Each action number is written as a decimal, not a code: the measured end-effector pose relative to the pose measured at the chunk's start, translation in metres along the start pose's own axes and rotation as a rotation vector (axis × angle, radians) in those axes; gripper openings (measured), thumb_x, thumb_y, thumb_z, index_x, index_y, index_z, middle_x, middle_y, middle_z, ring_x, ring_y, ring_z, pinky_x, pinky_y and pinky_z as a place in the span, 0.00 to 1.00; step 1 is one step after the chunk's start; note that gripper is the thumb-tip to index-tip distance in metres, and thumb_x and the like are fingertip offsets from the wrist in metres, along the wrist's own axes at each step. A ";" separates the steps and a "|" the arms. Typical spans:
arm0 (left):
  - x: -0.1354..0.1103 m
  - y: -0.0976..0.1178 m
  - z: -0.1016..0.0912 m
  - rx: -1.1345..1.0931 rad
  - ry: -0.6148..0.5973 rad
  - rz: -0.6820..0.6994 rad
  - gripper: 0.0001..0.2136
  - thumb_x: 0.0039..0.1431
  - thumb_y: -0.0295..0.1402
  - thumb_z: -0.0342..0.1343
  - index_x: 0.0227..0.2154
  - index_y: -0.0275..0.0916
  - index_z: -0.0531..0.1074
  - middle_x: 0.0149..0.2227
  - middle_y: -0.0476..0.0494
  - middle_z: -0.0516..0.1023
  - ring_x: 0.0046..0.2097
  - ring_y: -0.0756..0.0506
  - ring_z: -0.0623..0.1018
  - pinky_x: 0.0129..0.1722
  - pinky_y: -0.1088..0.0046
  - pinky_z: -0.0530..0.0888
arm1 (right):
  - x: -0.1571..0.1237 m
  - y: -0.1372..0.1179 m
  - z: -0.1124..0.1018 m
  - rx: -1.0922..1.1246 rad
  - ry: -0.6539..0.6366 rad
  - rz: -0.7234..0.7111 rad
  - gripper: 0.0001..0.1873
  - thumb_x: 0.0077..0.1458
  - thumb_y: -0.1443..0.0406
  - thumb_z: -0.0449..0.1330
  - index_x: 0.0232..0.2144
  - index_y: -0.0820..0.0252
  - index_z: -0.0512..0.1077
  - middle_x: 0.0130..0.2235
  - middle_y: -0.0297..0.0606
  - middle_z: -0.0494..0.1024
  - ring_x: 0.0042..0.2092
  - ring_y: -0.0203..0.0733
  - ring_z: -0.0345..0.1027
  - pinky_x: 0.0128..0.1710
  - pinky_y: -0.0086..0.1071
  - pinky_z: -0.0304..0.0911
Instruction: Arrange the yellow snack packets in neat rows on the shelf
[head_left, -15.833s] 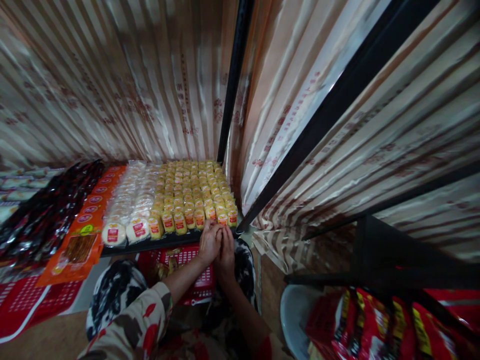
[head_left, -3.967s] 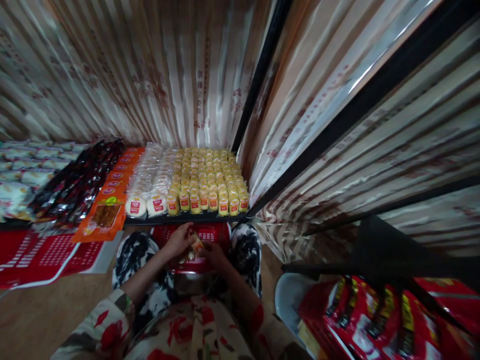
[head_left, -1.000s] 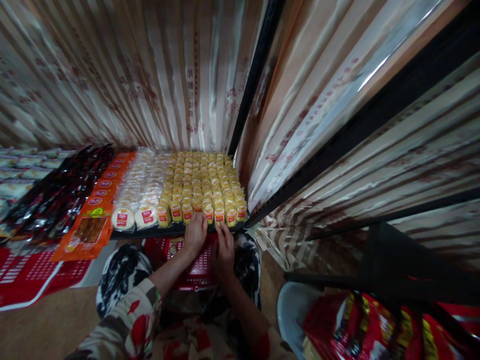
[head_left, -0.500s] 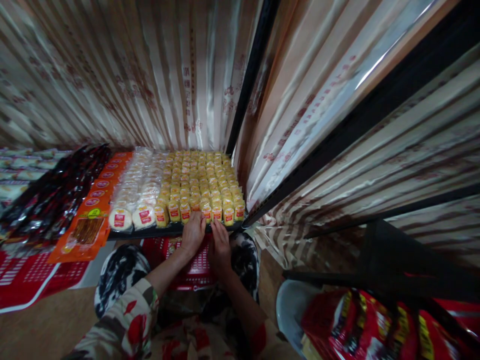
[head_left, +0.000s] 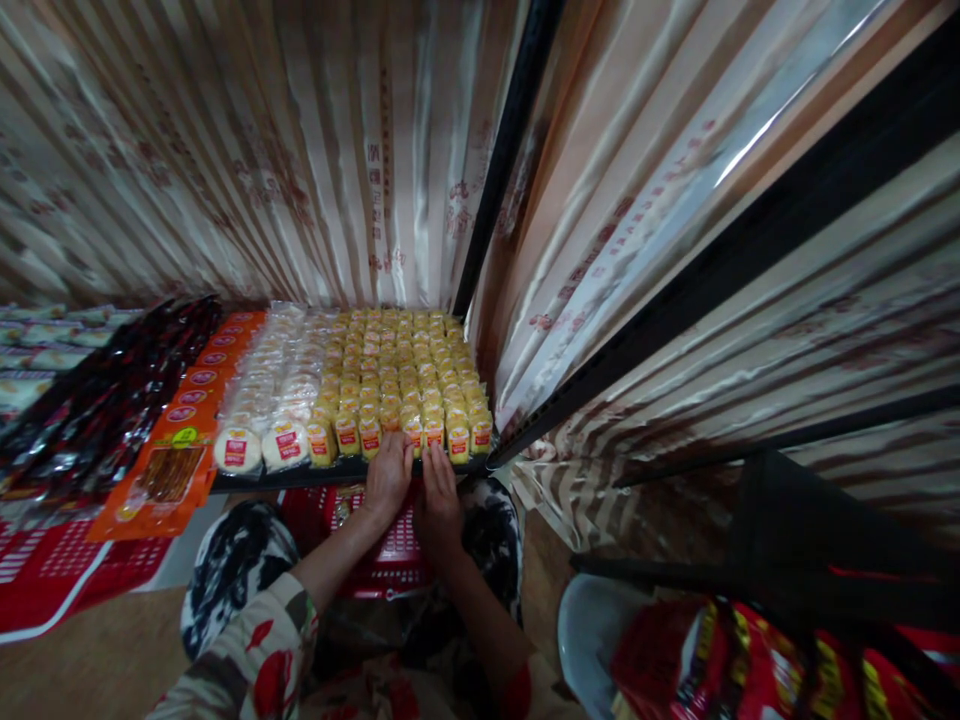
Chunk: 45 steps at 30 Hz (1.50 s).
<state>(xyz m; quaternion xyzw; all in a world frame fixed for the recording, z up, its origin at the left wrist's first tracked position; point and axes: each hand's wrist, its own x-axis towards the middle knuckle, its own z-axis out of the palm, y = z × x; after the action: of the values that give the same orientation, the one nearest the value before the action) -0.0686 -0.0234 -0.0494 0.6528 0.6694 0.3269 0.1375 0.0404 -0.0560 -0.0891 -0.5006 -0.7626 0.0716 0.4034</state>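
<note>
I'm taking my places from the red basket [head_left: 401,548] set between the patterned knees [head_left: 238,570]. Just beyond it, the yellow packets [head_left: 397,362] stand in close rows on a black shelf [head_left: 251,482]. Both hands are at the basket's far side, against the front row: the left hand [head_left: 389,480] has its fingers curled up to the packet fronts, and the right hand [head_left: 439,500], just beside it, reaches with straighter fingers that appear to touch the base of a packet. I can't tell whether the left grip is closed on a packet or merely pressing, since the back of the hand hides it; the right thumb is out of sight too, so I can't call that grip either.

I read the step in hand as seating and squaring the front row. To my mind the next move calls for light, even fingertip pressure that leaves the neighbours upright, then a clean withdrawal toward the basket. A few small wrapped pieces [head_left: 344,508] lie at the basket's far left. Beyond the basket and to its left, 2 columns of white packets [head_left: 282,405] adjoin the yellow block.
</note>
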 end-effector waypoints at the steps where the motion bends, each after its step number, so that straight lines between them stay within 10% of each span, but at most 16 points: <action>1: 0.000 0.000 0.000 0.005 -0.007 -0.009 0.07 0.61 0.30 0.42 0.32 0.38 0.65 0.32 0.44 0.69 0.35 0.46 0.71 0.37 0.71 0.69 | 0.001 0.000 0.000 0.000 0.002 -0.002 0.31 0.55 0.75 0.42 0.62 0.63 0.49 0.60 0.50 0.59 0.63 0.47 0.47 0.57 0.51 0.57; 45: -0.009 0.006 -0.003 0.184 -0.111 0.029 0.12 0.61 0.26 0.42 0.42 0.37 0.68 0.41 0.42 0.69 0.40 0.48 0.72 0.41 0.74 0.70 | -0.007 -0.001 -0.014 -0.072 0.110 -0.026 0.30 0.56 0.75 0.41 0.61 0.64 0.50 0.64 0.51 0.48 0.65 0.52 0.37 0.57 0.56 0.53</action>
<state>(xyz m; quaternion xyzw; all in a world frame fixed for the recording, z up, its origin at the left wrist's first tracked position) -0.0648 -0.0337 -0.0458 0.6895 0.6784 0.2291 0.1091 0.0504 -0.0664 -0.0830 -0.5083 -0.7476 0.0110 0.4273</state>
